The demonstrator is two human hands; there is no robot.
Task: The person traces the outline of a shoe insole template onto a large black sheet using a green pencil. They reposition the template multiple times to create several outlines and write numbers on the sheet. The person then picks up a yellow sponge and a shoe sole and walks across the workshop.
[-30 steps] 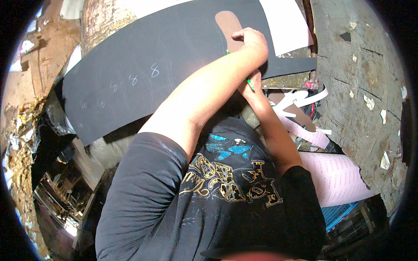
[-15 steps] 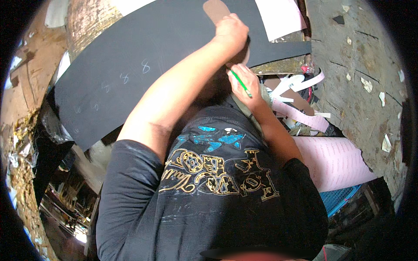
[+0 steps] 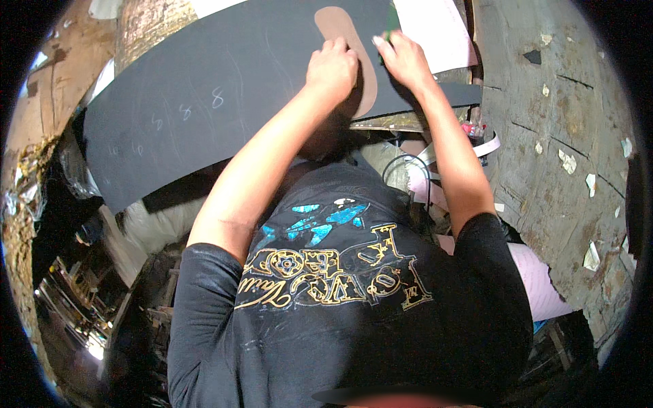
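Note:
A long brown sole-shaped template (image 3: 365, 80) with rounded ends lies flat on a large black sheet (image 3: 272, 54). My left hand (image 3: 332, 70) presses its curled fingers down on the template's left edge. Right of the template, my right hand (image 3: 407, 60) is closed around a green pencil (image 3: 393, 22), blurred and partly hidden by the fingers, its far part over the sheet. Chalk-like figures and faint curved lines mark the sheet to the left of my left hand.
White paper (image 3: 439, 34) lies at the sheet's far right. Beyond my right forearm is a worn grey wooden surface (image 3: 544, 156) with scattered scraps. Pale strips (image 3: 486, 146) and pink printed paper (image 3: 541, 285) lie near my right arm. Clear plastic (image 3: 78, 170) hangs at the left.
My right hand has moved from the template's near end, up along its right side with the pencil. My left hand has shifted left and nearer, onto the template's left edge.

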